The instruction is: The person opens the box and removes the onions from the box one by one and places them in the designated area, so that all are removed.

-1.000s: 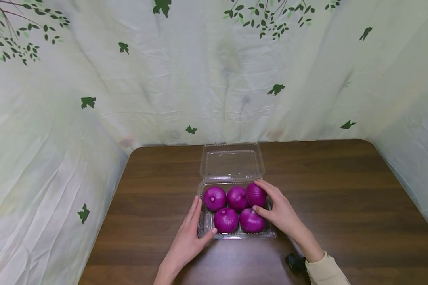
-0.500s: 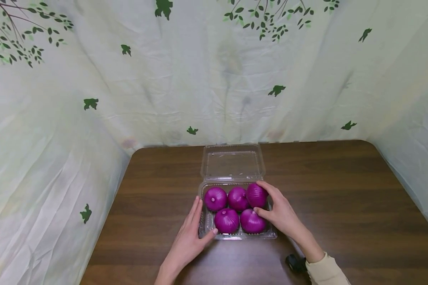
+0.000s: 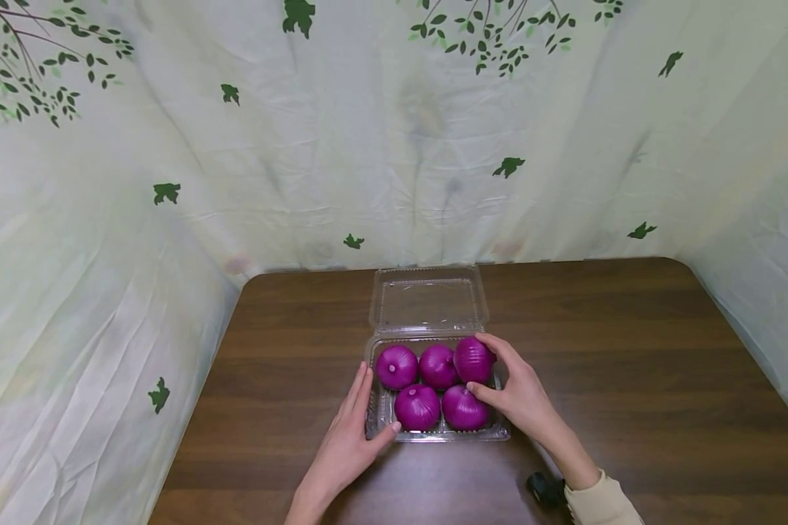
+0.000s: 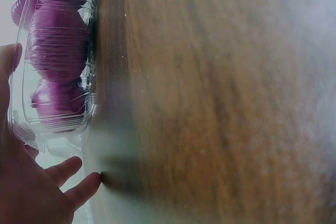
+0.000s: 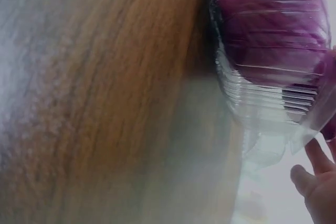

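Observation:
In the head view a clear plastic clamshell container (image 3: 435, 436) lies on the table, holding several purple-red onions (image 3: 416, 407). My right hand (image 3: 522, 390) holds the onion (image 3: 473, 357) at the back right corner between fingers and thumb. That onion sits a little higher than its neighbours, with its tip toward the right. My left hand (image 3: 344, 437) rests along the container's left side, fingers straight and thumb at the front rim. Through the ribbed wall in the left wrist view, onions (image 4: 58, 43) show beside the left thumb. The right wrist view shows an onion (image 5: 273, 30) behind clear plastic and several right fingers (image 5: 317, 161).
The container's lid (image 3: 428, 297) is folded back flat toward the table's far edge. A small black object (image 3: 543, 488) is by the right wrist. Around the brown wooden table (image 3: 630, 364) hangs a pale curtain (image 3: 394, 131) with leaf prints.
The onion in my right hand has turned slightly, bringing its tip into view at the right. My right fingertips have shifted a little rightward. My left hand has stayed in place.

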### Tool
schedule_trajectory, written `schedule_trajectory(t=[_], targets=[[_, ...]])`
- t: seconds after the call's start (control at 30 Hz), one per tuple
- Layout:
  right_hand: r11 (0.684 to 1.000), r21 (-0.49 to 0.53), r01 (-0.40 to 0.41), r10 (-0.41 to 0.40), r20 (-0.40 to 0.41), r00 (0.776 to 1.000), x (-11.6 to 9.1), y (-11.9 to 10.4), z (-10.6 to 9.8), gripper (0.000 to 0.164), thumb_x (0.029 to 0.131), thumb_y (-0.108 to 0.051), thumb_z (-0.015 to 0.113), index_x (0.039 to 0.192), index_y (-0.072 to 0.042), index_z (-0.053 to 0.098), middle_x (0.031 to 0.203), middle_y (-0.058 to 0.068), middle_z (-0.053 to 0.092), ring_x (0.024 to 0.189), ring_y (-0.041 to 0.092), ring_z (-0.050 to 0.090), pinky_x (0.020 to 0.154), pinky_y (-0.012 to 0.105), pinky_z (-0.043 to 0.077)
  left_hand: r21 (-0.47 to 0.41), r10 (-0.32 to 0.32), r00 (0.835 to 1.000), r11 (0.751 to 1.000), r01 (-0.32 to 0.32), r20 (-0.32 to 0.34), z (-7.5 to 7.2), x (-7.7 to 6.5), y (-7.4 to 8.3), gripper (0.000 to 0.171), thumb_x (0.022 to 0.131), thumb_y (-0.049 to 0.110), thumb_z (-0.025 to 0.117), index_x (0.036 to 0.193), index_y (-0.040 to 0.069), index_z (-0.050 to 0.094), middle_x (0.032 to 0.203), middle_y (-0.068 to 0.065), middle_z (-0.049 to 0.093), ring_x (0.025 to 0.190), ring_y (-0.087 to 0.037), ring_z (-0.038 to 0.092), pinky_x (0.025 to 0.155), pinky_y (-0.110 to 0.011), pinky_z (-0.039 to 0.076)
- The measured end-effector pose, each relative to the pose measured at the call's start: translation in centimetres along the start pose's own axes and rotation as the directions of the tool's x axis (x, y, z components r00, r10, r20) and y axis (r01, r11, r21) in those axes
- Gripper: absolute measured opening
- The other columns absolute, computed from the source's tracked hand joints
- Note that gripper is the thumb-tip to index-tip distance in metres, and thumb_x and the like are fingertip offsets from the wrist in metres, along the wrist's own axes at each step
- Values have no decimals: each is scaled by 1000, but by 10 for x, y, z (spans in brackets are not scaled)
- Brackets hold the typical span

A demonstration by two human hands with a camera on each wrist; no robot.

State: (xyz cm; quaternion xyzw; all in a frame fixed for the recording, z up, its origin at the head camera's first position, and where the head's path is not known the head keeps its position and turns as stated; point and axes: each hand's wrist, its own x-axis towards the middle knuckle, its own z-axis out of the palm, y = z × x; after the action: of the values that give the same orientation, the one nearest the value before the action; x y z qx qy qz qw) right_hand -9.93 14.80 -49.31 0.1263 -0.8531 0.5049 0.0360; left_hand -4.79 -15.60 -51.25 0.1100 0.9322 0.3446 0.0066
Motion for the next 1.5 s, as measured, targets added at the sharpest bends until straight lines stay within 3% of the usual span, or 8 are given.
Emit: schedule_trajectory(t=[0.17,0.33,0.57,0.67,0.97,1.13,1.3,1.5], targets=[[999,39,-21,22,-44,999,-3,-7,-3,76,76,-19,87,141,-27,48,137,0,52,124,24,49,99,62,40,2,1,1000,1000,-1,-2,0,0,1,98,87,60,65,159,18,14,165,9,4,146,-22,20,110,-53,29],[995,96,-16,23,-70,997,-6,-11,-5,76,75,-15,87,140,-28,48,135,-3,52,121,21,52,99,57,43,0,1,1000,1000,-1,-3,0,0,1,97,87,59,65,159,18,14,165,9,4,145,-23,21,110,-55,29],[986,164,6,11,-99,995,-7,-12,-7,77,74,-11,87,139,-26,49,132,-6,51,117,14,53,98,35,47,-6,-4,1000,1000,4,0,-1,-1,1,97,87,57,66,160,18,14,165,9,3,145,-23,21,109,-57,29],[979,202,7,15,-107,994,-8,-15,-9,76,74,-6,87,138,-22,50,133,-4,50,117,14,52,97,26,46,-9,-6,1000,1000,6,2,-1,-1,2,97,87,56,67,159,18,14,165,9,3,145,-24,22,109,-58,29],[958,288,13,29,-142,989,-16,-41,-23,71,74,6,82,137,0,48,133,11,48,117,14,50,97,21,44,-4,-12,1000,1000,12,4,-1,0,2,97,87,56,68,159,18,15,165,9,3,145,-24,22,109,-57,29],[943,333,15,44,-168,985,-20,-29,-24,71,76,5,81,138,-2,47,133,11,46,119,17,48,96,22,45,-7,-18,1000,1000,18,4,0,-1,2,98,87,58,67,160,19,14,165,11,3,145,-23,21,109,-58,29],[950,313,-12,75,-189,979,-21,-4,-23,75,75,4,82,140,-6,46,132,9,47,119,21,48,95,20,45,-8,-18,1000,1000,18,5,0,-1,2,98,87,58,66,160,19,14,165,10,3,145,-23,21,109,-58,29],[951,307,-28,98,-215,972,-22,6,-27,76,75,1,84,140,-10,47,132,4,47,121,19,48,96,19,44,-8,-17,1000,1000,17,5,0,-1,1,98,87,57,67,160,19,13,165,9,3,145,-23,21,109,-59,29]])
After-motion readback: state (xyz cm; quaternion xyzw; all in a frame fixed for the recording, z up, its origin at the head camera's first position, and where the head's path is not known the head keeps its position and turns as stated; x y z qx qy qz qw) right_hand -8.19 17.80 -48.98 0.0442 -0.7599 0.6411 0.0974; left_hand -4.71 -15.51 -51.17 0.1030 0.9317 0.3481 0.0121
